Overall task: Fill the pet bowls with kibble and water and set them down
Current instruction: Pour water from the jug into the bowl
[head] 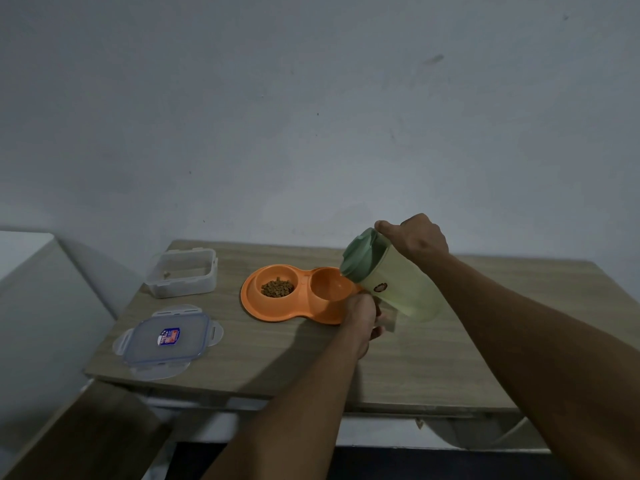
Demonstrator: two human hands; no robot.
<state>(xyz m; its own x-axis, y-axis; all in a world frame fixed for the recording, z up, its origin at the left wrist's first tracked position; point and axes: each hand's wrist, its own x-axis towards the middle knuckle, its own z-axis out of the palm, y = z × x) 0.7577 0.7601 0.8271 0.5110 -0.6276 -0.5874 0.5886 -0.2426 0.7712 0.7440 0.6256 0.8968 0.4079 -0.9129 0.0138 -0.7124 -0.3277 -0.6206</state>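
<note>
On the wood-grain table (408, 368), from the head camera, you are tilting a translucent pale-green jug (403, 289), its rounded darker-green lid (362, 252) pointing toward ten o'clock over the orange double pet bowl (277, 313). Your right hand (417, 237) is gripping the jug from above near the lid, at twelve o'clock of its body. Your left hand (363, 322) is closing around the jug's clear handle, at six o'clock of the lid, just beside the bowl's rim. The smooth moulded plastic bowl is holding brown kibble (278, 288) in its left cup; its right cup (329, 284) is sitting under the lid. At nine o'clock of the bowl, a clear rectangular container (181, 271) is standing open, and its flat clip-on cover (168, 341) is lying at seven o'clock.
</note>
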